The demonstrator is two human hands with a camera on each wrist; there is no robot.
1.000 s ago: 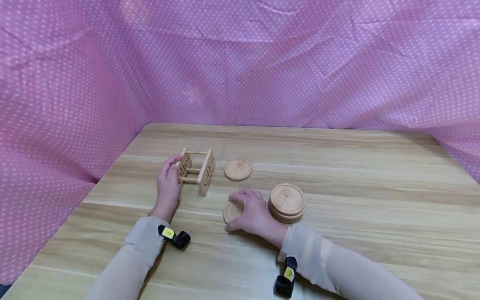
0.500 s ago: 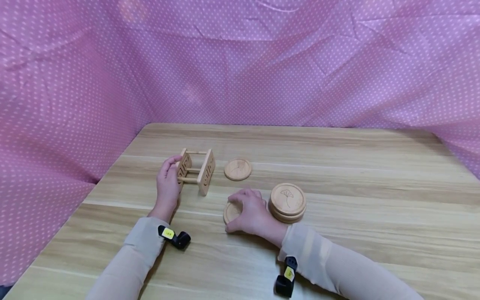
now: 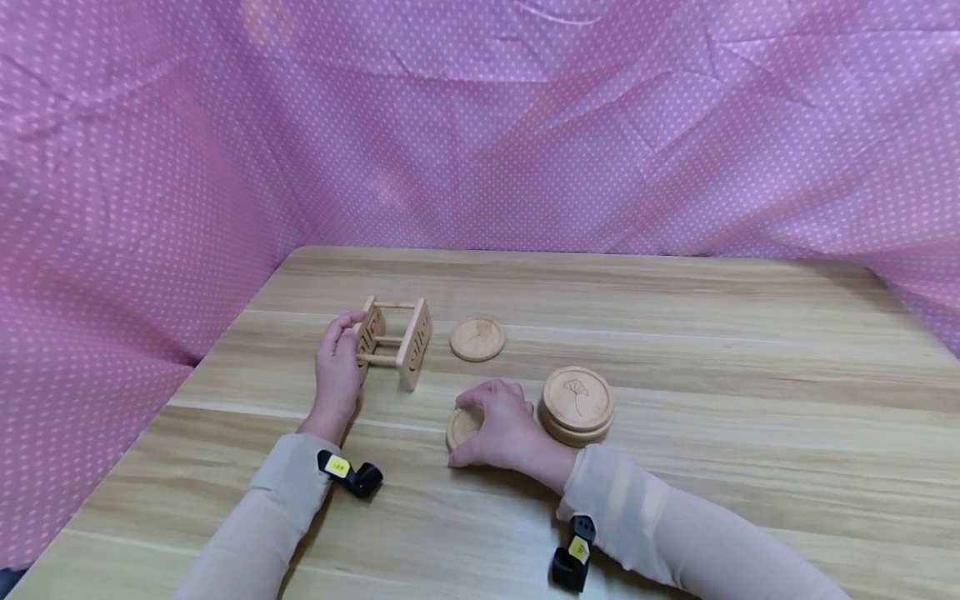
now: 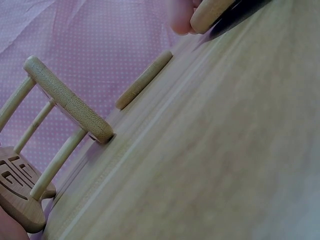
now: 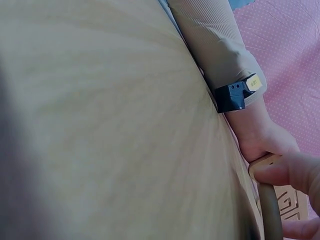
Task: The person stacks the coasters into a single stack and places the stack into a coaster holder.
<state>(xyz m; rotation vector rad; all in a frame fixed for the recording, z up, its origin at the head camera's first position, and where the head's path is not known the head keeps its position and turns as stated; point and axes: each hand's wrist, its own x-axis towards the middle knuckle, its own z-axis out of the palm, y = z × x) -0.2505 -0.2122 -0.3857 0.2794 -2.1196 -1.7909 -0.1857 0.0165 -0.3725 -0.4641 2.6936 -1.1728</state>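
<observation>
The right grip [image 5: 302,175] is pinching a wooden coaster [image 5: 270,212]; beyond the coaster, the left grip [image 5: 266,134] is touching a rack [image 5: 299,206] with cut-out patterning, and dotted pink cloth [image 5: 295,55] is hanging.

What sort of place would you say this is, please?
Probably a makeshift recording booth: pink cloth hangs behind and on both sides of a wood-grain table, and wrist cameras are worn over the work.

No wording can be read for certain: the yellow label [image 3: 337,466] on the black left wrist camera [image 3: 367,480] and the second label [image 3: 578,548] on the right wrist camera [image 3: 568,571] bear dark marks too small to decipher.
</observation>
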